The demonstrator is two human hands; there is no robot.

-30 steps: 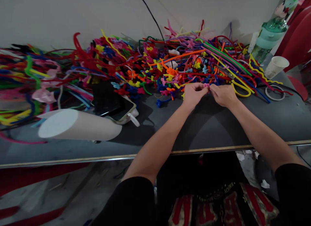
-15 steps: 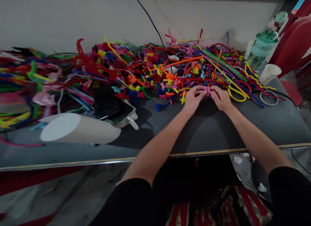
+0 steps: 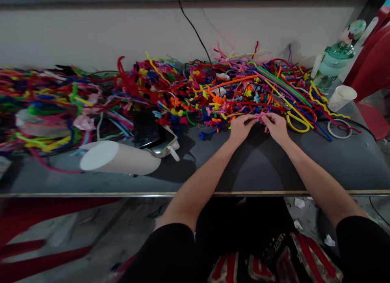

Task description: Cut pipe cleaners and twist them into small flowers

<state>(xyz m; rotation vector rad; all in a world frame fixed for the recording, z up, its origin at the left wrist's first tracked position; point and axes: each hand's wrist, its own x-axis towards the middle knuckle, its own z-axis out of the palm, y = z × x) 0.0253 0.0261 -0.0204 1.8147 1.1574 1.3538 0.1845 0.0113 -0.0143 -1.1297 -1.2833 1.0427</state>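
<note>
A small pink fuzzy piece (image 3: 261, 117) is pinched between my two hands, above the dark table just in front of the colourful heap. My left hand (image 3: 241, 128) grips its left side with thumb and fingertips. On its right side, my right hand (image 3: 276, 126) holds it between thumb and forefinger, the other fingers curled. The exact shape of the pink piece is partly covered by my fingertips. Behind both hands lies a heap of fuzzy stems and small flower shapes (image 3: 217, 100) in many colours.
A white paper roll (image 3: 134, 158) and a phone (image 3: 166, 143) lie to the left on the table (image 3: 183, 185). At the right stand a paper cup (image 3: 342, 98) and a green bottle (image 3: 330, 65), near a white ring (image 3: 339, 128). A black cable (image 3: 195, 31) hangs behind.
The view has shifted, so the table items appear farther right. My right hand's fingers have turned and curled more around the pink piece, which both hands still hold.
</note>
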